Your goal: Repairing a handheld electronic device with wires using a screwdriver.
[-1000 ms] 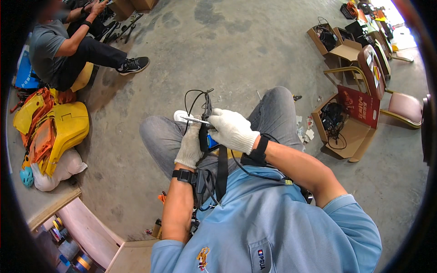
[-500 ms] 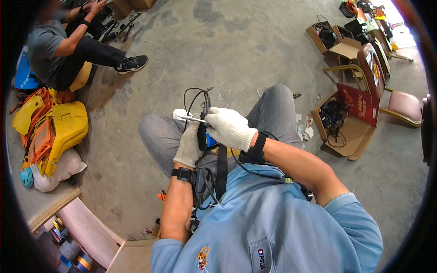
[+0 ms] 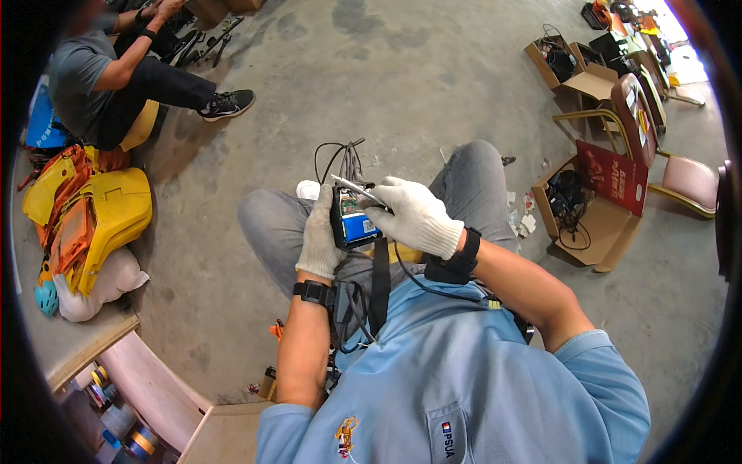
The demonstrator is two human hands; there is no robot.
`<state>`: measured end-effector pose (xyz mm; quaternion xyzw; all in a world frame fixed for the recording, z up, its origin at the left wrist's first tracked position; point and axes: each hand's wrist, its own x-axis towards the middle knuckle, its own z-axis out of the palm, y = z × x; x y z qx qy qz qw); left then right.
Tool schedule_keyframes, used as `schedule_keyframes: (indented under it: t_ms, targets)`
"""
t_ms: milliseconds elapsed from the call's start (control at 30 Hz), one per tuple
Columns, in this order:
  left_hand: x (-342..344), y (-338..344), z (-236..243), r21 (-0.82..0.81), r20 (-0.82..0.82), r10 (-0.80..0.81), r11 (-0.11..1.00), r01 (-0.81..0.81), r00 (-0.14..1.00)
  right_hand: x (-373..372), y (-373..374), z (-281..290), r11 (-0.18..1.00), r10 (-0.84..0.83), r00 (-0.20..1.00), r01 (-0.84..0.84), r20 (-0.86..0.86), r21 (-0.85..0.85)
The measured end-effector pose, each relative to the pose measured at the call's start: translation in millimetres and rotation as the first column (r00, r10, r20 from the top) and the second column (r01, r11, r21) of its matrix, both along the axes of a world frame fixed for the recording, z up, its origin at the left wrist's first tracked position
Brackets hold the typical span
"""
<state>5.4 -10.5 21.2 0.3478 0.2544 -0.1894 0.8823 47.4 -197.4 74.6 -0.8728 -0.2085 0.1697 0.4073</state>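
Observation:
Between my knees my left hand [image 3: 318,238], in a whitish knit glove, grips a black open case [image 3: 338,219] by its left side. Inside the case show a blue battery-like block [image 3: 358,227] and a green circuit board [image 3: 349,200]. Gloved too, my right hand [image 3: 420,220] pinches a slim silver rod-like tool [image 3: 352,186], whose exact kind is unclear. The tool slants over the upper part of the case, its tip pointing up and left. Dark thin cables [image 3: 338,151] loop out beyond the case's far end.
A person [image 3: 97,77] sits at the upper left. Yellow and orange plastic shells [image 3: 116,205] lie at the left, above a wooden board edge [image 3: 97,352]. On the right are a cardboard box [image 3: 610,240] with black cables and a chair [image 3: 684,182].
The case has turned so its blue block and circuit board show more. My right hand has shifted right, and the silver tool now slants instead of lying nearly level.

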Motion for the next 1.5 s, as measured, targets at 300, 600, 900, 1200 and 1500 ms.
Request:
schedule_keyframes:
  t_ms: [300,600,900,1200,1500]
  targets:
    - [-2.5,0.7,-1.8,0.047,0.021,0.000,0.999,-0.001,1.000,-9.6,-0.1,-9.2,0.998,0.036,0.997,-0.040,-0.069,-0.049]
    - [-1.9,1.6,-9.0,0.031,-0.039,0.014,0.999,-0.013,0.999,-11.2,4.0,-20.1,0.991,0.132,0.990,-0.131,0.055,-0.016]
    - [-1.6,2.7,-8.0,0.006,-0.054,-0.001,1.000,0.002,0.999,-11.2,8.2,-16.4,0.970,0.209,0.978,-0.205,0.019,-0.134]
    - [-2.6,3.6,-21.2,0.039,-0.052,-0.044,0.998,0.046,0.998,-10.9,11.8,-19.0,0.952,0.243,0.970,-0.242,-0.018,-0.189]
    - [0.1,-1.4,-10.1,-0.201,0.107,0.027,0.980,-0.005,0.994,16.2,-26.3,-7.5,0.929,-0.282,0.930,0.326,-0.236,0.175]
